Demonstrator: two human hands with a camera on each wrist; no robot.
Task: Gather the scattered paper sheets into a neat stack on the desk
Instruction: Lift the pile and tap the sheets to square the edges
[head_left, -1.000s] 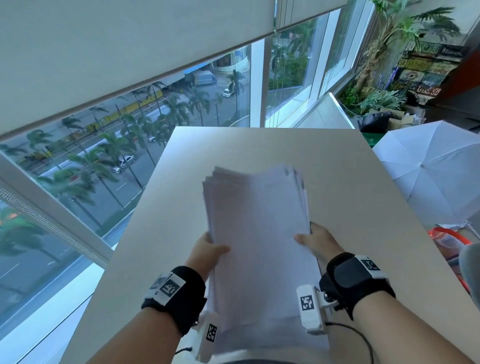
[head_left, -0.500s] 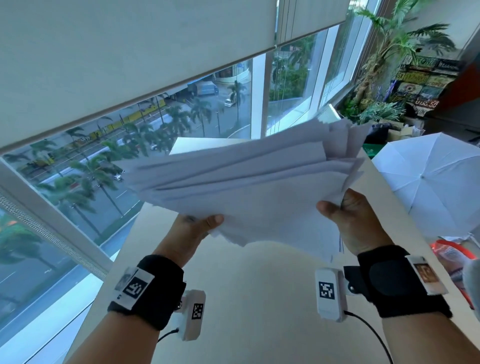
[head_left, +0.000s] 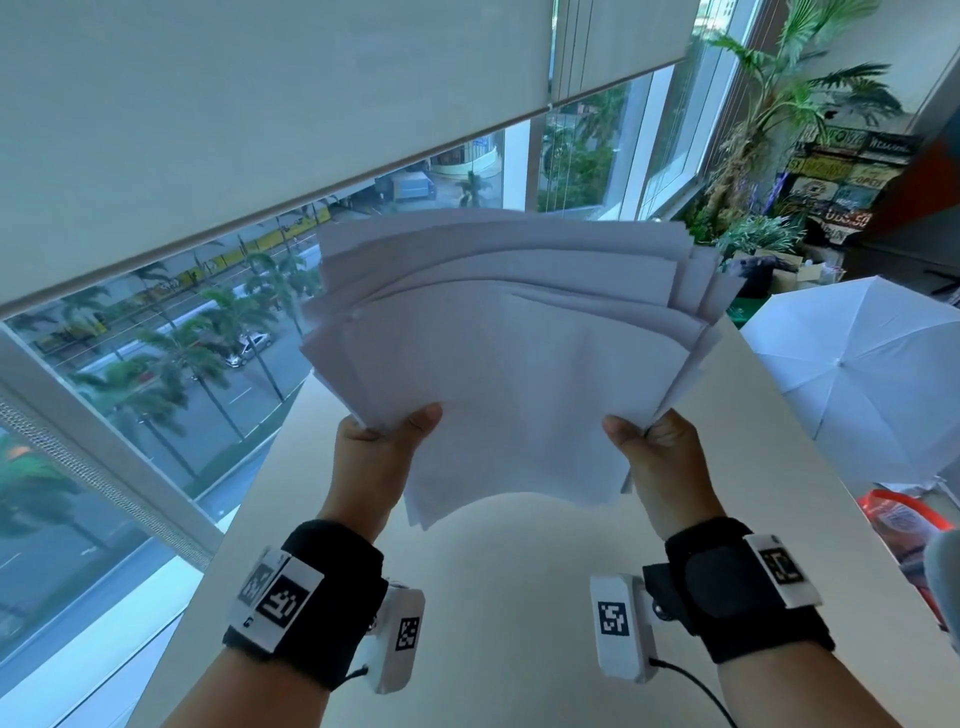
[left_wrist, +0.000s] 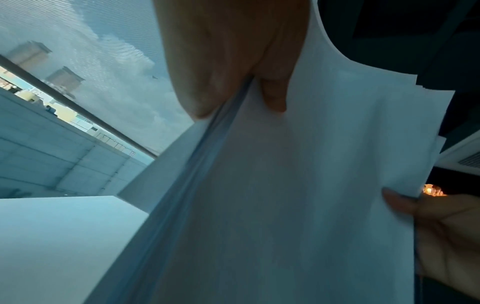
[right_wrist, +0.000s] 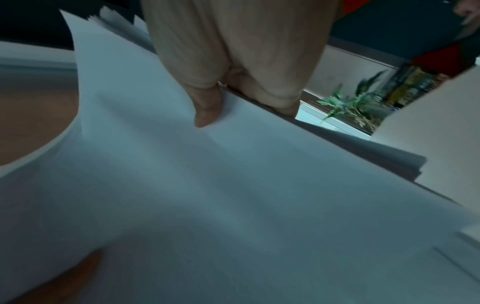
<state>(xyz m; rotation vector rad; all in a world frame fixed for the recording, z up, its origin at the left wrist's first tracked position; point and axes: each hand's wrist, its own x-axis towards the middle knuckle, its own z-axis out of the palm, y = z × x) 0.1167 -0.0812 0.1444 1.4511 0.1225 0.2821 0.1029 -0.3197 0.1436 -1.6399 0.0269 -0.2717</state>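
My left hand (head_left: 375, 457) and right hand (head_left: 655, 457) pinched the fanned paper sheets (head_left: 519, 353) between thumb and fingers (left_wrist: 202, 86), raised above the surface (head_left: 519, 597).

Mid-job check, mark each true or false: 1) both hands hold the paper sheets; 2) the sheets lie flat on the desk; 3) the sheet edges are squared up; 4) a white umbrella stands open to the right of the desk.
1) True: the left hand and right hand each grip the paper sheets.
2) False: they are held up in the air above the desk.
3) False: the edges are fanned and uneven.
4) True: the white umbrella stands open there.
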